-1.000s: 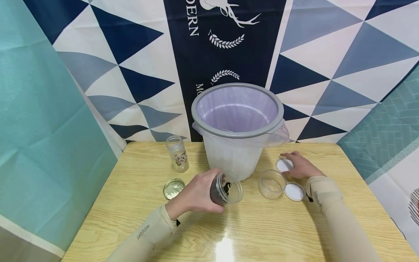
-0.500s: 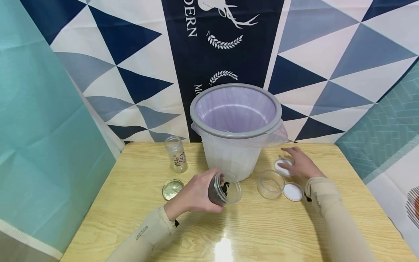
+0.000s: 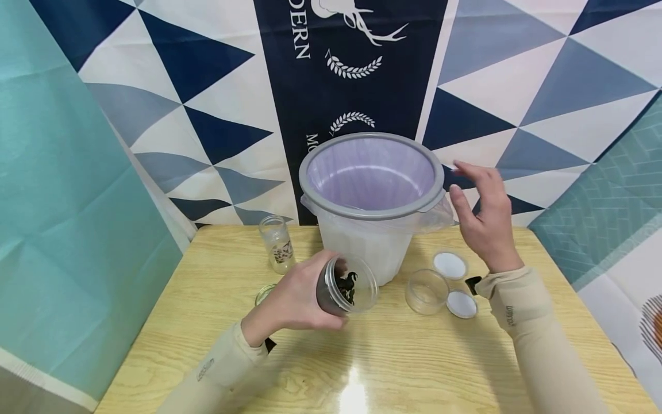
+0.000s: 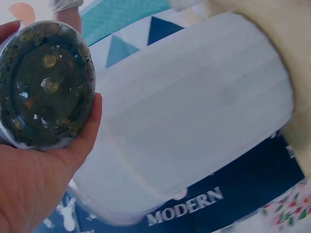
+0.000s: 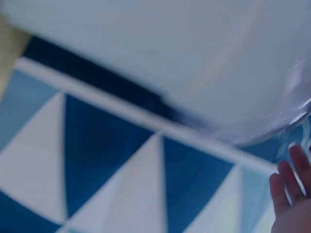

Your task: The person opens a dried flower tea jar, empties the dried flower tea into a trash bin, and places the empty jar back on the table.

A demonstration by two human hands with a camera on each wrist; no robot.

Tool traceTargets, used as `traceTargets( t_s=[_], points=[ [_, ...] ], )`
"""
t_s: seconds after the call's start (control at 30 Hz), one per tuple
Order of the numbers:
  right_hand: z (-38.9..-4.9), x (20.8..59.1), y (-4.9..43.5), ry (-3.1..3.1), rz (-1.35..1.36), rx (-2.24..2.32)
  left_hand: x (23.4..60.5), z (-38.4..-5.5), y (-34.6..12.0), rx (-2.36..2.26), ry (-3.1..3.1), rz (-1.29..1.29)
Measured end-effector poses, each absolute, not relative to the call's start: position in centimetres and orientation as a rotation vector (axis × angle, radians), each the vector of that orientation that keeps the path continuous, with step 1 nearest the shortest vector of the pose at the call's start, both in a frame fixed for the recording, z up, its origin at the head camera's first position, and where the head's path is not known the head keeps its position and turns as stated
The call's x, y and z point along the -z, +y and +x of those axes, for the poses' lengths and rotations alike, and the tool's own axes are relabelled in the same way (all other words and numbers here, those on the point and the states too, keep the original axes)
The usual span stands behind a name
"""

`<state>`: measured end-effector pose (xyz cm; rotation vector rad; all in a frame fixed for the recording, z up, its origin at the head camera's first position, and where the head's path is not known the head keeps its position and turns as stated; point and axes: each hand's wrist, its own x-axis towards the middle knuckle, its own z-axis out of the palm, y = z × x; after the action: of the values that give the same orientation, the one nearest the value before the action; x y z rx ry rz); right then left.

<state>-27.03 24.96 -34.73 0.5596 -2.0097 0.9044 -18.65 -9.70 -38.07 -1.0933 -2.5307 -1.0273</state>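
My left hand [image 3: 295, 296] grips a clear jar [image 3: 368, 284], tilted with its open mouth to the right. Dark, curled dry pieces [image 3: 347, 286] lie inside it. The left wrist view shows the round base of the jar [image 4: 51, 90], dark behind the clear plastic, with fingers wrapped around its side. Up beside the bin's right rim is my right hand [image 3: 486, 215], thumb and fingers apart, holding nothing. In the right wrist view only some fingers [image 5: 291, 187] show at the lower right. The white bin [image 3: 362, 247] has a grey ring [image 3: 372, 214] and a purple liner [image 3: 372, 178].
Right of the bin lie a clear round container [image 3: 426, 293] and two white-faced lids, a larger lid [image 3: 450, 265] and a smaller lid [image 3: 462, 304]. At left stand a tall clear jar [image 3: 281, 244] and a gold-coloured lid [image 3: 264, 294], partly hidden. A patterned cloth [image 3: 222, 86] hangs behind.
My right hand has let go of the larger lid and risen to beside the bin's rim. My left hand has shifted slightly left and up with the jar.
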Motion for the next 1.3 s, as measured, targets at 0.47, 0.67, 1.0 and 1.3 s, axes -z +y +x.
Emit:
traceTargets(
  t_s=[0.47,0.67,1.0,1.3],
  points=[
    [-27.8,34.1,18.2,-1.915,0.929,-0.48,34.1,-18.9,-11.0,1.126,-2.356,-1.091],
    [-28.2,34.2,17.6,-1.88,0.882,-0.441,33.4,-19.1,-11.2,1.118,-2.344,-1.099],
    [-28.3,34.2,17.4,-1.891,0.863,-0.428,28.9,-21.3,-11.8,0.998,-2.24,-1.109],
    [-28.3,34.3,17.3,-1.895,0.85,-0.434,23.9,-24.7,-11.6,0.925,-2.265,-0.997]
  ],
)
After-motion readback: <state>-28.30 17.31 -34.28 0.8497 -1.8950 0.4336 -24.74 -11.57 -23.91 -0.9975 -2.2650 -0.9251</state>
